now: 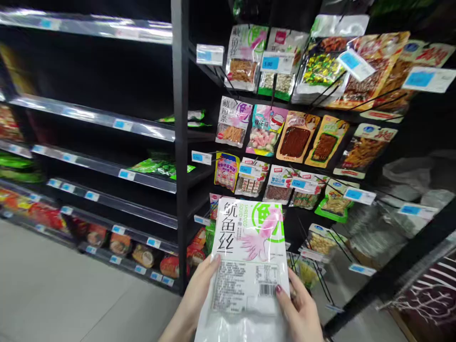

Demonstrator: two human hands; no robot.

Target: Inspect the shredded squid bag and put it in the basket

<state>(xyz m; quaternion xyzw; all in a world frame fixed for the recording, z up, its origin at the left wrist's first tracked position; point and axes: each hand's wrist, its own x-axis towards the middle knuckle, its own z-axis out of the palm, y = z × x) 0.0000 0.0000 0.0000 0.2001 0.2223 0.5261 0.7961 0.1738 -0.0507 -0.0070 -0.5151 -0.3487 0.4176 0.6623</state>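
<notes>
Both my hands hold up a white packet of shredded squid (249,256) with a pink squid drawing and a green ring on it. My left hand (199,289) grips its left edge, thumb on the front. My right hand (301,306) grips the right edge near the barcode. The packet is in front of a black rack of hanging snack packets (265,128) with blue price tags.
Black shelves (107,166) on the left hold a few green bags and, on the bottom rows, red and round packaged goods. A black upright post (181,142) divides shelves from the peg rack. Grey floor tiles (53,289) lie at lower left.
</notes>
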